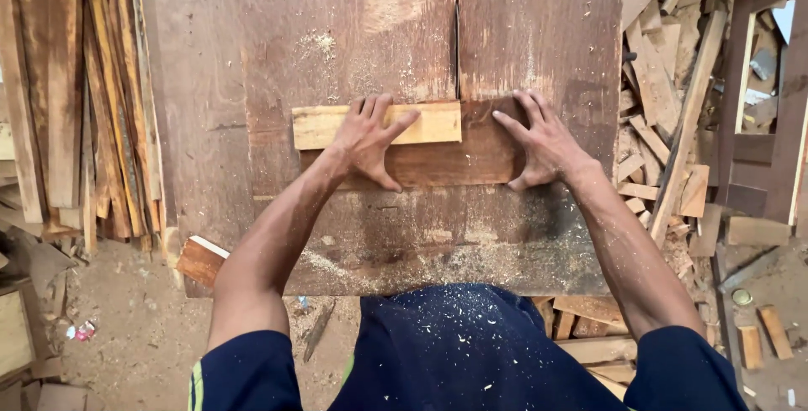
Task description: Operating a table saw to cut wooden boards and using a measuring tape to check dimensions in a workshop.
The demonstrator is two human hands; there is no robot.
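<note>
A dark brown board (459,159) lies flat on the wooden saw table (353,58), with a pale wood piece (316,127) along its far left edge. My left hand (368,137) presses down flat across the pale piece and the dark board. My right hand (543,143) presses flat on the dark board's right end. A thin saw blade (457,49) stands in a slot in the table, just beyond the boards, between my hands. Sawdust covers the table near the blade.
Long planks (76,100) are stacked at the left of the table. A heap of wood offcuts (673,108) lies on the right. A short block (200,259) sticks out under the table's near left corner. More scraps (762,331) lie on the dirt floor.
</note>
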